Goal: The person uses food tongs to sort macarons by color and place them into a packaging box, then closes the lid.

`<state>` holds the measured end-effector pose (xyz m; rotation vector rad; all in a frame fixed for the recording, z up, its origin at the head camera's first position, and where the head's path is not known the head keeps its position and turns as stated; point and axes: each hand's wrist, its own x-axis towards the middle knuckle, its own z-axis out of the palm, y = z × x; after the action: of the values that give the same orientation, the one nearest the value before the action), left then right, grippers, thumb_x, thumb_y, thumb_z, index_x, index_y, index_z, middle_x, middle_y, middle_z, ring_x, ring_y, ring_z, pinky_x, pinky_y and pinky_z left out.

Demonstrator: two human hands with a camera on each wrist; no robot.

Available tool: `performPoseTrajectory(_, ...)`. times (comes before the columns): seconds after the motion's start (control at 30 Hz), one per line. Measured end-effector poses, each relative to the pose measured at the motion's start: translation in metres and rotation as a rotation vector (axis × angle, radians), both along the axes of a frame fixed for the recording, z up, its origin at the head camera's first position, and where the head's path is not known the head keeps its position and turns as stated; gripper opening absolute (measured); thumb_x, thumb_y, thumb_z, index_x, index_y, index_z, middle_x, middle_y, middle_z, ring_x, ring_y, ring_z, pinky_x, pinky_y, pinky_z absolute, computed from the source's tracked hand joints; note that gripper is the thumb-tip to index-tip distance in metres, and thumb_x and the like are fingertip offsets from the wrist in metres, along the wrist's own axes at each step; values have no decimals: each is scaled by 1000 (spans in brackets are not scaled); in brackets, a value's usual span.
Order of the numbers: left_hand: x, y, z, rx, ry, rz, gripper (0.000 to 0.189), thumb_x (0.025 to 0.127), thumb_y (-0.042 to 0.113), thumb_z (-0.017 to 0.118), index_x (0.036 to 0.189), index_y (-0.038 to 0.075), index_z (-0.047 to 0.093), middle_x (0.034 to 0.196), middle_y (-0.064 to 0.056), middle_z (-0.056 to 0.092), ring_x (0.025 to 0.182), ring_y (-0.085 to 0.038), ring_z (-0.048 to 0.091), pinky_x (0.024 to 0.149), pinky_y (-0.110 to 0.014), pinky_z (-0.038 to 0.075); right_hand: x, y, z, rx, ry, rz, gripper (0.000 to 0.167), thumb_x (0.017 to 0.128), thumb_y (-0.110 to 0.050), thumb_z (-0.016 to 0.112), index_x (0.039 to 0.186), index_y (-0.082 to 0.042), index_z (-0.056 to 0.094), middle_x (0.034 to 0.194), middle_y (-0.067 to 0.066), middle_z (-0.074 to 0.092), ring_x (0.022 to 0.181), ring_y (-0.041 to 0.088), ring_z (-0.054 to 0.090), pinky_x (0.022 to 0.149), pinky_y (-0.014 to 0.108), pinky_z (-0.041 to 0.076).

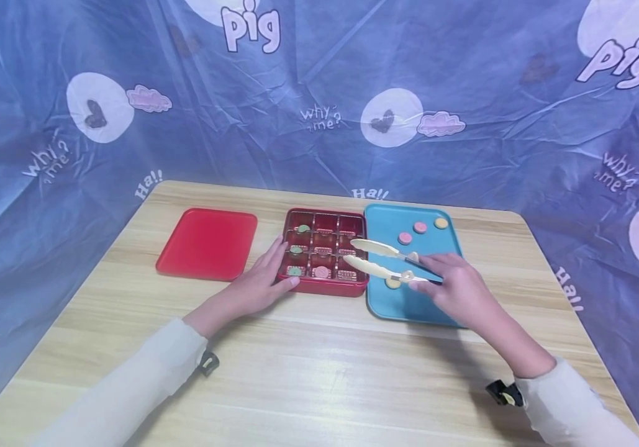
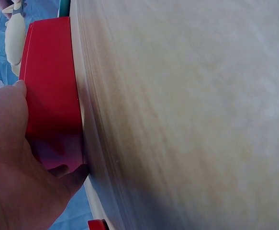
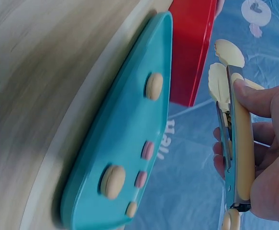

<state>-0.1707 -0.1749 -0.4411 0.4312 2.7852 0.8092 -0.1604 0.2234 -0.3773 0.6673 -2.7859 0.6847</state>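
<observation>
My left hand (image 1: 261, 282) lies along the left side of a dark red box (image 1: 325, 287), fingers straight on its wall and thumb at the front corner. Clear dividers split the box into compartments. Green macarons (image 1: 295, 272) sit down its left column, and a pink macaron (image 1: 321, 272) is in the front middle compartment. My right hand (image 1: 456, 282) grips cream-tipped tongs (image 1: 375, 268) by the handles. Their tips are spread with nothing between them, over the box's right column. Beneath the tongs is a blue tray (image 1: 408, 307) with a beige macaron (image 3: 153, 86) and other macarons.
A red square lid or tray (image 1: 207, 245) lies left of the box. Towards the back of the blue tray are pink macarons (image 1: 405, 238) and a yellow macaron (image 1: 441, 223). A blue printed cloth (image 1: 230, 136) hangs behind the wooden table (image 1: 297, 372).
</observation>
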Motion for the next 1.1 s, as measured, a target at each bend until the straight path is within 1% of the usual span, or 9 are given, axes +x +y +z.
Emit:
performPoseTrajectory(0.23,0,0,1,0,-5,-2,98,93,78,38,163,26,-5,170,8,-14,158,-27,4,118,-65,25,0,19,3,-12,15,-58,58,82,-17,84,130,7,64,116,25,70,109,40,61,88,60,51)
performPoseTrajectory(0.4,0,0,0,0,-7,-2,98,92,79,37,163,27,-5,169,9,-15,158,-27,3,118,-65,25,-3,32,0,-13,30,-91,59,81,-17,85,129,10,63,118,29,68,109,44,61,89,63,49)
performPoseTrajectory(0.67,0,0,0,8,-4,0,98,93,77,40,164,25,-3,170,7,-12,158,-26,4,118,-66,26,-9,50,-4,30,-18,-146,61,85,-23,82,130,12,61,122,34,64,111,49,57,87,66,46)
performPoseTrajectory(0.87,0,0,0,8,-11,3,98,93,77,41,163,26,-4,170,7,-12,158,-26,4,118,-66,26,-14,61,-8,69,-75,-198,61,88,-23,78,132,14,58,127,36,60,116,53,53,93,67,43)
performPoseTrajectory(1.03,0,1,-1,13,-2,1,98,93,77,41,164,25,-3,170,7,-11,158,-26,4,118,-66,26,-19,68,-13,101,-73,-235,59,87,-19,78,130,15,58,125,38,60,115,56,53,94,68,42)
performPoseTrajectory(1.1,-1,1,-1,16,0,1,98,93,77,41,164,25,-2,170,7,-11,158,-26,4,118,-66,26,-21,70,-16,111,-67,-245,59,87,-20,78,130,15,59,124,37,61,113,57,54,93,68,42)
